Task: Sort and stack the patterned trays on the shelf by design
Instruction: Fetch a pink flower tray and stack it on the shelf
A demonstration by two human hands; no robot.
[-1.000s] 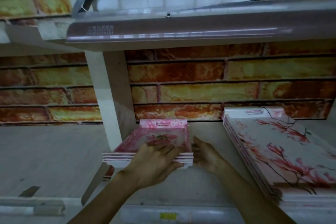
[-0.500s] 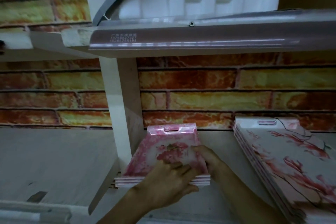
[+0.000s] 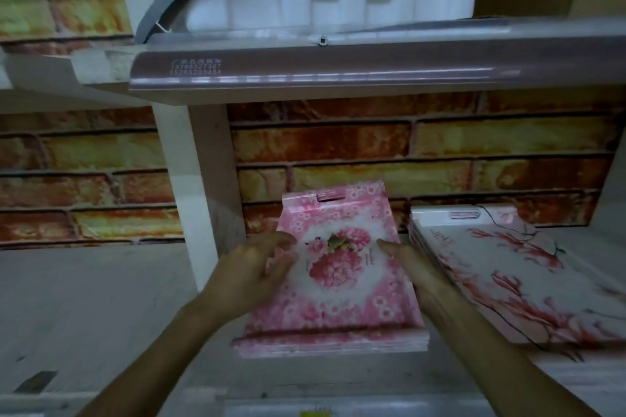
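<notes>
A stack of pink trays with a rose bouquet design [image 3: 338, 284] lies on the shelf board [image 3: 101, 301], its far end tilted up toward the brick wall. My left hand [image 3: 254, 274] grips the stack's left edge, fingers curled over the top tray. Along the stack's right edge my right hand [image 3: 410, 264] presses with nearly straight fingers. Just to the right sits a second stack of white trays with red branch blossoms [image 3: 508, 278], close to my right wrist.
A white shelf upright [image 3: 200, 200] stands directly left of the pink stack. The upper shelf [image 3: 338, 64] overhangs with white foam packing [image 3: 318, 0] on it. A brick-pattern wall [image 3: 406, 152] closes the back. Bare board extends to the left.
Both hands have shifted from the stack's near end to its two sides. The pink stack has slid toward me and its far end has lifted.
</notes>
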